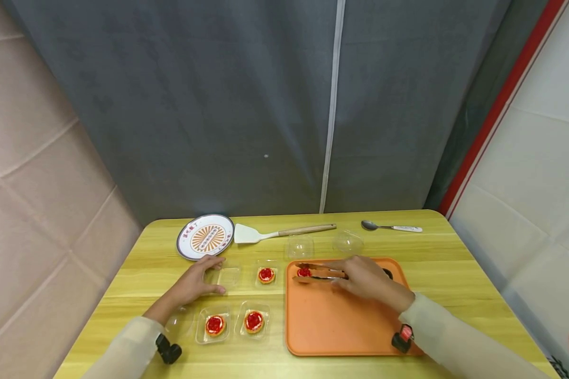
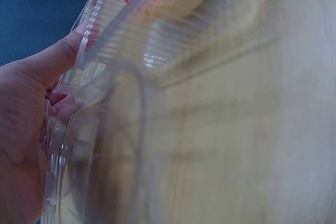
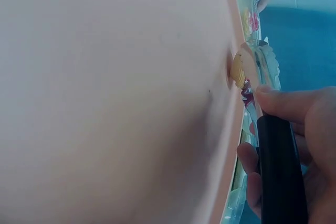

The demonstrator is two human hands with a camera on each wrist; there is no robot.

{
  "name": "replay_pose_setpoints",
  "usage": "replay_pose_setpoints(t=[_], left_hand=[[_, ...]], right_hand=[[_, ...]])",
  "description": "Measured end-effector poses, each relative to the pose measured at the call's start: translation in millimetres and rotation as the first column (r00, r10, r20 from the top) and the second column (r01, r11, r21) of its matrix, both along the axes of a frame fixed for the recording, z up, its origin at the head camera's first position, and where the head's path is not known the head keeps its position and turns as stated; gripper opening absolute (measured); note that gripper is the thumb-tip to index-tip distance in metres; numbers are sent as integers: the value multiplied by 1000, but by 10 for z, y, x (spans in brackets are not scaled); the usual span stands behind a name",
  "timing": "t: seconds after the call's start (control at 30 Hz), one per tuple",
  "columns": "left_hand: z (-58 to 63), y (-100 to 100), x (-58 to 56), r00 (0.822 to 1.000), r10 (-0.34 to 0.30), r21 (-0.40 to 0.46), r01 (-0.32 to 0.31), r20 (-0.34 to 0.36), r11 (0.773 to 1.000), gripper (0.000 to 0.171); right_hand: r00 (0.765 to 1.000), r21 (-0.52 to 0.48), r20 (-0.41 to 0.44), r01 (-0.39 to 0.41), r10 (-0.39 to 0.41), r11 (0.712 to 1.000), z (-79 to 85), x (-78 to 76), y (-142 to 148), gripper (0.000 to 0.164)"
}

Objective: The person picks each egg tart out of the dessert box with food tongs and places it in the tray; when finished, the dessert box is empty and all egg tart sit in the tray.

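My right hand [image 1: 362, 276] grips metal tongs with black handles [image 3: 283, 166]. The tong tips stand on either side of a small tart with red topping [image 1: 304, 272] at the upper left of the orange tray [image 1: 341, 326]. At the left, my left hand [image 1: 201, 281] holds a clear plastic box [image 1: 229, 275] with no tart in it, thumb and fingers on opposite sides. Three more tarts sit in clear boxes: one right of that box [image 1: 266, 275], two nearer the front [image 1: 215, 325] [image 1: 254, 321]. The left wrist view shows clear plastic close up.
Behind the left hand lies a patterned plate [image 1: 206, 237]. A white spatula with a wooden handle [image 1: 284, 231] and a spoon [image 1: 391, 227] lie along the back. Clear lids [image 1: 300, 246] stand behind the tray, and another clear piece [image 1: 180, 320] is beside the left wrist.
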State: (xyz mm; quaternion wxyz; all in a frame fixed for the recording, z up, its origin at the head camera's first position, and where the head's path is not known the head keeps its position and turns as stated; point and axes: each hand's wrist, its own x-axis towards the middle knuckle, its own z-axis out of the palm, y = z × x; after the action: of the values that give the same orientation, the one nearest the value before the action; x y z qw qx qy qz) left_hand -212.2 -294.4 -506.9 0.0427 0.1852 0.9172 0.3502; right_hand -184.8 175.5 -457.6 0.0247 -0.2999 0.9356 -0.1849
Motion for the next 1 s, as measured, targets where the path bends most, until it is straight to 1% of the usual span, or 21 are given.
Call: replay_pose_setpoints(t=[0.17, 0.37, 0.67, 0.77, 0.9, 1.0], left_hand=[[7, 12, 3, 1000, 7, -6, -7, -2, 1000, 88], [38, 17, -9, 1000, -3, -46, 2, -19, 999, 92], [79, 21, -17, 999, -39, -108, 36, -32, 993, 98], [98, 21, -15, 998, -55, -130, 50, -33, 990, 102], [163, 29, -12, 998, -63, -173, 59, -19, 983, 105], [242, 69, -22, 997, -62, -222, 52, -40, 974, 105]], right_hand=[[1000, 0, 16, 5, -5, 1000, -28, -7, 25, 47], [1000, -12, 24, -2, 2, 1000, -32, -3, 38, 48], [999, -26, 50, 1, 0, 1000, 25, 17, 42, 50], [999, -31, 43, -3, 4, 1000, 54, 13, 31, 51], [1000, -35, 21, -18, 19, 999, 76, -13, -3, 52], [1000, -34, 12, -25, 25, 999, 93, -38, -48, 54]])
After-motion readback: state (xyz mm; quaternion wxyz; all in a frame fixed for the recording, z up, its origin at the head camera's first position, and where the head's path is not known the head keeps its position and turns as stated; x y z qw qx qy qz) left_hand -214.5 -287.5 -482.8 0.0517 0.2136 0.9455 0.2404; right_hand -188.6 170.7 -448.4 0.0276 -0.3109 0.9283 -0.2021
